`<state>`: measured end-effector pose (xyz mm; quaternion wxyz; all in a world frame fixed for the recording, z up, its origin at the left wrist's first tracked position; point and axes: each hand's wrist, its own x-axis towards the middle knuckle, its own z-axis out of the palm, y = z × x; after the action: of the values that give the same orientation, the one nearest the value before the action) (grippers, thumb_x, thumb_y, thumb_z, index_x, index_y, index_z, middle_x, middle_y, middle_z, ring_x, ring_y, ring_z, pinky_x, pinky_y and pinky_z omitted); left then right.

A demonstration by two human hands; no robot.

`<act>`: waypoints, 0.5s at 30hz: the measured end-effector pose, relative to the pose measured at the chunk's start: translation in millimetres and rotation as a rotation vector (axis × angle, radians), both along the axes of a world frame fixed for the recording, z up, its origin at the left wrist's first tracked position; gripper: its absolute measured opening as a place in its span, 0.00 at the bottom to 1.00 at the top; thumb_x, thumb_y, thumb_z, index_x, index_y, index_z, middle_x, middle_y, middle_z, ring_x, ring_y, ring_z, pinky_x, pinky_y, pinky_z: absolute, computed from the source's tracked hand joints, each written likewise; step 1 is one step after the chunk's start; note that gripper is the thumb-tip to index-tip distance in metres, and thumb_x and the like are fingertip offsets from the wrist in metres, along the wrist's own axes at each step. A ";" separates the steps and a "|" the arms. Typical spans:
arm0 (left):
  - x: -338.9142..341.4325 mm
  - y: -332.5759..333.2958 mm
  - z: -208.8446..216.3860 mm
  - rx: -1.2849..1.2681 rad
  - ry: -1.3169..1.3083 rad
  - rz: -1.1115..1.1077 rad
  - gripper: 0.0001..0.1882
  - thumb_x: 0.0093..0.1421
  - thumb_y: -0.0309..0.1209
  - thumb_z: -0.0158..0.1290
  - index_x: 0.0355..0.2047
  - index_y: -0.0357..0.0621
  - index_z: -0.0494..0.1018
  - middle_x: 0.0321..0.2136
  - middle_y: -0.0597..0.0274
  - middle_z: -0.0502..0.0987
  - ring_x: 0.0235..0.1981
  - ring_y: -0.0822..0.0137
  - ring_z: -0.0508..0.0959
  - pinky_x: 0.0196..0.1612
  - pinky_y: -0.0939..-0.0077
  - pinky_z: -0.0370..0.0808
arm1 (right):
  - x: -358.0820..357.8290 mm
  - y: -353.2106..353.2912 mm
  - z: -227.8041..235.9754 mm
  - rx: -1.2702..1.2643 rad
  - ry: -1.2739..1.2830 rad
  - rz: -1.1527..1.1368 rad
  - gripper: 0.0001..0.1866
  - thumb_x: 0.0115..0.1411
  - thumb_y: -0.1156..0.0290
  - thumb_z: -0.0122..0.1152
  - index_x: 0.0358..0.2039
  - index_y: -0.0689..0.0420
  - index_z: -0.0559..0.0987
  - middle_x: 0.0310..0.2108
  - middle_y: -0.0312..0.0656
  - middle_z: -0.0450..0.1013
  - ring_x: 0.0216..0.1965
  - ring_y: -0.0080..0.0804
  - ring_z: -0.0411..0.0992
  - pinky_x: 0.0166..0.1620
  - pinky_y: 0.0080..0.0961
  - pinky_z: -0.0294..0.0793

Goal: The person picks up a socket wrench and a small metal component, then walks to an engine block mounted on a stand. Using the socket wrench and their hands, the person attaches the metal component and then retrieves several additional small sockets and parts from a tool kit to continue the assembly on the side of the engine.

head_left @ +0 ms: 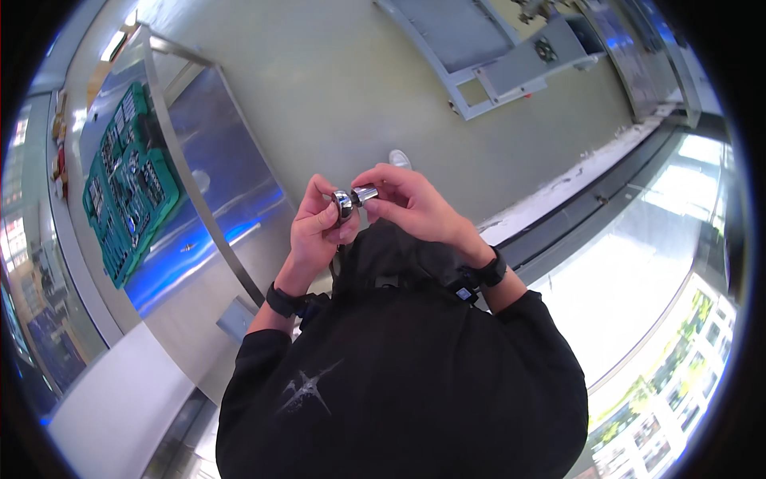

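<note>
Close in front of my body, my left hand [315, 227] is closed around a ratchet wrench [342, 205]. Its round, shiny chrome head shows between the thumb and fingers, while the handle is mostly hidden by the hand. Pinched in the fingertips of my right hand [419, 206] is a small chrome socket [366, 194], lying sideways with one end toward the ratchet head. The two metal parts are very close together; whether they are joined cannot be made out.
To the left, an open green tool case [132, 188] with several sockets and tools lies on a shiny metal table [231, 152]. A grey metal frame [471, 60] stands at the far right. A dark ledge [590, 203] runs along my right, and a white panel [120, 407] is at lower left.
</note>
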<state>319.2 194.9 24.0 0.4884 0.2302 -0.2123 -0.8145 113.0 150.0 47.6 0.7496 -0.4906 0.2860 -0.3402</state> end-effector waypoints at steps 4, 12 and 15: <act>-36.7 -21.9 10.7 -0.010 -0.106 -0.133 0.09 0.68 0.33 0.51 0.43 0.51 0.62 0.28 0.57 0.72 0.21 0.72 0.67 0.21 0.81 0.53 | -45.3 7.0 -3.9 -0.460 0.303 -0.179 0.12 0.66 0.75 0.55 0.49 0.61 0.74 0.36 0.42 0.72 0.38 0.34 0.75 0.42 0.27 0.74; -158.9 -79.3 8.0 0.065 -0.117 -0.440 0.10 0.66 0.36 0.53 0.44 0.52 0.64 0.25 0.56 0.75 0.15 0.70 0.64 0.21 0.77 0.57 | -156.8 10.2 -16.5 -0.492 0.379 -0.527 0.12 0.66 0.69 0.57 0.47 0.60 0.75 0.37 0.45 0.74 0.38 0.44 0.75 0.42 0.32 0.74; -226.8 -97.2 0.5 0.035 -0.187 -0.553 0.14 0.69 0.44 0.49 0.46 0.52 0.65 0.26 0.55 0.76 0.14 0.67 0.66 0.22 0.74 0.60 | -214.8 8.9 -13.7 -0.461 0.405 -0.616 0.13 0.66 0.66 0.57 0.47 0.60 0.76 0.37 0.45 0.74 0.38 0.44 0.75 0.42 0.33 0.74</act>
<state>92.4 97.7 24.5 0.2220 0.2461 -0.2969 -0.8955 -101.8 158.9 33.9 0.4126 -0.5938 0.4768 -0.4998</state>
